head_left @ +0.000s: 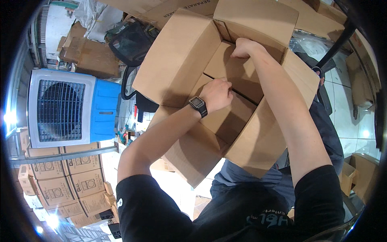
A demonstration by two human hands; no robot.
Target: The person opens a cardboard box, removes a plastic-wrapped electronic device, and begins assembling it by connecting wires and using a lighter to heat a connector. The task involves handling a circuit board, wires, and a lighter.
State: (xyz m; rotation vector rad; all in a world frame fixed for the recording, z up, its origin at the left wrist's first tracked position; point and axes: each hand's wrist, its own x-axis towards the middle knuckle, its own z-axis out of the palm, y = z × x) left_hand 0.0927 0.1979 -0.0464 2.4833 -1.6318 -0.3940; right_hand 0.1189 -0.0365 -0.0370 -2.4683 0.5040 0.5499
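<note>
A large open cardboard box is in front of me with its flaps spread outward. Inside lie two smaller brown cartons side by side, a dark gap running between them. My left hand, with a black watch on the wrist, is closed over the cartons near that gap. Its fingertips are partly hidden, so what they grip does not show. At the far inner wall, my right hand reaches down with fingers curled at the edge of the farther carton. Whatever it holds is hidden too.
To the left stands a blue and white air cooler. Stacked printed cartons fill the lower left. Behind the box is a black mesh chair. More cardboard and a tiled floor appear at right.
</note>
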